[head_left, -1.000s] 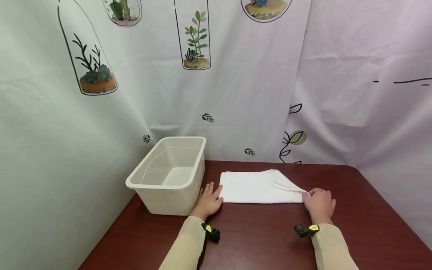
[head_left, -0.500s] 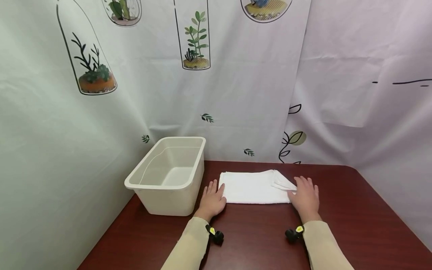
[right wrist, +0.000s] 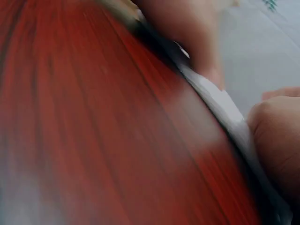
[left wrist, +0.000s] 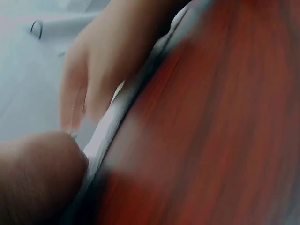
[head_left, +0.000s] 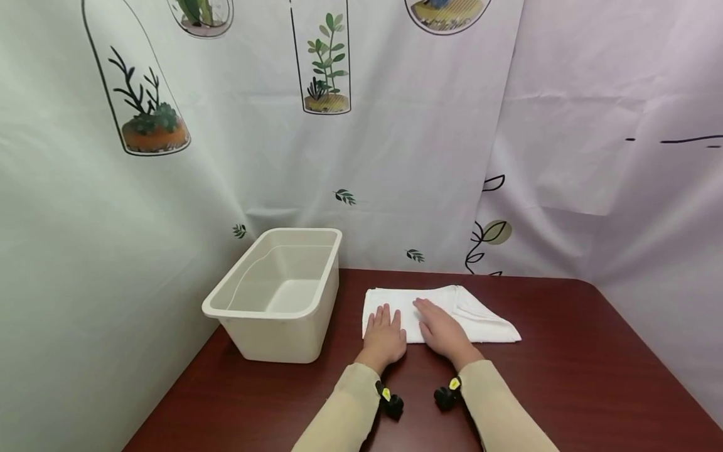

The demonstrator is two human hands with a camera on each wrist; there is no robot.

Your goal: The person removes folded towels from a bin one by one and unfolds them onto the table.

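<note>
A folded white cloth (head_left: 486,323) lies flat on the dark red table, its right end tapering to a slanted corner. On its left part rests my left hand (head_left: 384,339), palm down with the fingers spread and straight. My right hand (head_left: 443,329) is over the middle of the cloth, its straight fingers angled to the left. A small gap separates the two hands. In the left wrist view, the cloth's front edge (left wrist: 105,131) shows beneath both blurred hands. The right wrist view also has the edge of the cloth (right wrist: 218,101) below the hands.
An off-white plastic tub (head_left: 271,314) stands on the table (head_left: 593,376) to the left of the cloth. Behind the table hangs a pale curtain (head_left: 412,157) printed with plants. A black camera sits on each wrist.
My right hand let go of the cloth's right corner and moved left onto its middle. That corner now lies flat. My left hand shifted right, from the left edge onto the cloth.
</note>
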